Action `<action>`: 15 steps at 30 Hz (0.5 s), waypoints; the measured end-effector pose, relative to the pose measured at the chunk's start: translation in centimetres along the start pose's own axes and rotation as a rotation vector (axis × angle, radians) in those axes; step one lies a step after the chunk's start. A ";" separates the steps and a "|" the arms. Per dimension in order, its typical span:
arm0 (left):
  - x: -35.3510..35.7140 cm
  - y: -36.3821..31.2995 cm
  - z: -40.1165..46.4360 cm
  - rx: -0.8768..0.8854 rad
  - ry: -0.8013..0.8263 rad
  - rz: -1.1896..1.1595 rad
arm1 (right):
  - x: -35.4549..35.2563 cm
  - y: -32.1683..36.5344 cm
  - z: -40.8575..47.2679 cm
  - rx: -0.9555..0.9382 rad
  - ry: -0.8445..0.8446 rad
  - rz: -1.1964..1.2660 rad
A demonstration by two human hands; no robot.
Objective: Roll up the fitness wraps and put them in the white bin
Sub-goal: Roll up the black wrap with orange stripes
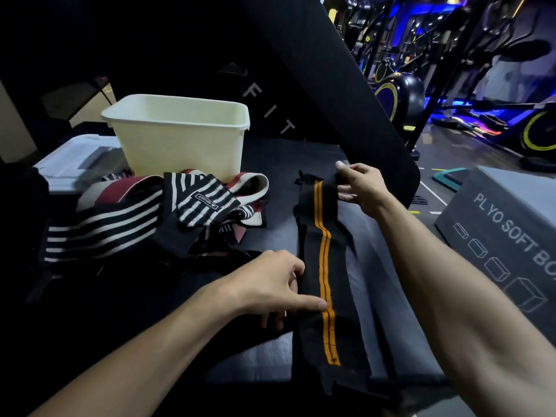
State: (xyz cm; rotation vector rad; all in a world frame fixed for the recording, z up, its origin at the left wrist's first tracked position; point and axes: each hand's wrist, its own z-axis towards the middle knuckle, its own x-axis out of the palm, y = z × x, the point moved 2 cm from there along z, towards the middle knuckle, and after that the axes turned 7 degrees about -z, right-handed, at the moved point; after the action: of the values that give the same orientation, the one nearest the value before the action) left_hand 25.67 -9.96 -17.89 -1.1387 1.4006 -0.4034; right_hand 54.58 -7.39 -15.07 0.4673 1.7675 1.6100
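A long black wrap with an orange stripe (325, 245) lies stretched flat on the dark padded surface, running away from me. My left hand (270, 284) rests on its near-left edge, index finger straight and pressing the fabric by the stripe. My right hand (361, 185) is at the wrap's far end, fingers on its right corner; whether they pinch it I cannot tell. A heap of black-and-white striped and maroon-and-cream wraps (156, 212) lies to the left. The white bin (180, 136) stands behind the heap; what shows of its inside holds nothing.
A grey box printed "PLYO SOFT BOX" (505, 224) stands at the right. A clear lidded container (75, 161) sits left of the bin. A tall black pad (331, 70) leans behind. Gym machines (400, 97) fill the far right background.
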 end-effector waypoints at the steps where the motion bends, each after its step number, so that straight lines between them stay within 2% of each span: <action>1: -0.1 0.1 0.1 -0.010 0.010 -0.016 | 0.2 -0.1 0.6 0.037 0.011 0.034; 4: -0.2 0.2 0.3 -0.037 0.034 -0.057 | 0.9 -0.3 2.6 0.106 0.010 0.030; 7: -0.2 0.1 0.5 -0.058 0.053 -0.100 | 1.6 -0.8 4.5 0.098 -0.050 -0.093; 11: -0.2 0.2 0.5 -0.060 0.046 -0.142 | 2.7 -1.8 6.0 -0.030 -0.087 -0.578; 15: -0.2 0.2 0.5 -0.063 0.053 -0.181 | 3.1 -1.6 7.1 -0.101 0.055 -0.862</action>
State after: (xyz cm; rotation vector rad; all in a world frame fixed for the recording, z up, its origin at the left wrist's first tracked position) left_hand 26.04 -9.53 -18.07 -1.3204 1.3682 -0.5242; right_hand 57.60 -0.47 -17.31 -0.3636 1.5812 1.0740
